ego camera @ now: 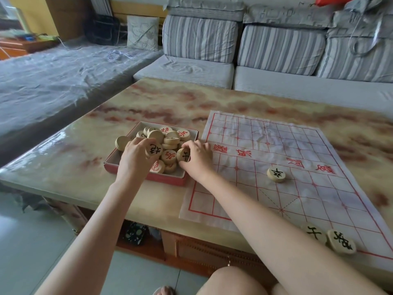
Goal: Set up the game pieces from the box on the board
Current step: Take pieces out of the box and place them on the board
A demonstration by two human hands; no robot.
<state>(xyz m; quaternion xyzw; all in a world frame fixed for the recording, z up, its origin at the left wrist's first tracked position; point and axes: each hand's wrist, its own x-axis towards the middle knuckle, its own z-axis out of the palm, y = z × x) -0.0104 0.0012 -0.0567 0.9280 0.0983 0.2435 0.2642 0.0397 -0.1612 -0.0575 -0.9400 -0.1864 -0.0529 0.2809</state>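
Bare knee (pixel 231 282) at the bottom edge, cut off by the frame, well short of the box (pixel 165 180) and on its near side; beside it some toes (pixel 163 291), barely showing.

Over the middle of the box, left hand (pixel 136 158) curled round a black-marked piece (pixel 153 150), disc tilted with its face towards the camera, lower rim hidden behind the fingers. At the right side of the box, right hand (pixel 197 156) pinching a second black-marked piece (pixel 183 154) between thumb and fingertips; hard to tell whether lifted or resting on the discs beneath. Both forearms reaching in from the near side, hiding part of the box's front wall.

Inside the box, a heap of pieces (pixel 170 137), some with red characters up, some blank side up, several on edge; exact count not readable. Perched on the left rim of the box, one blank disc (pixel 121 142), half covered by the left fingers.

Just right of the box, touching or nearly so, the crumpled board (pixel 297 145) with red lines, its far-right corner cut off. On it, well right of the box, a lone black piece (pixel 276 174); further right and nearer, two edge pieces (pixel 314 233), one partly behind the right arm.

Under the box, marbled table (pixel 170 99); beyond the box, striped sofa (pixel 276 50).
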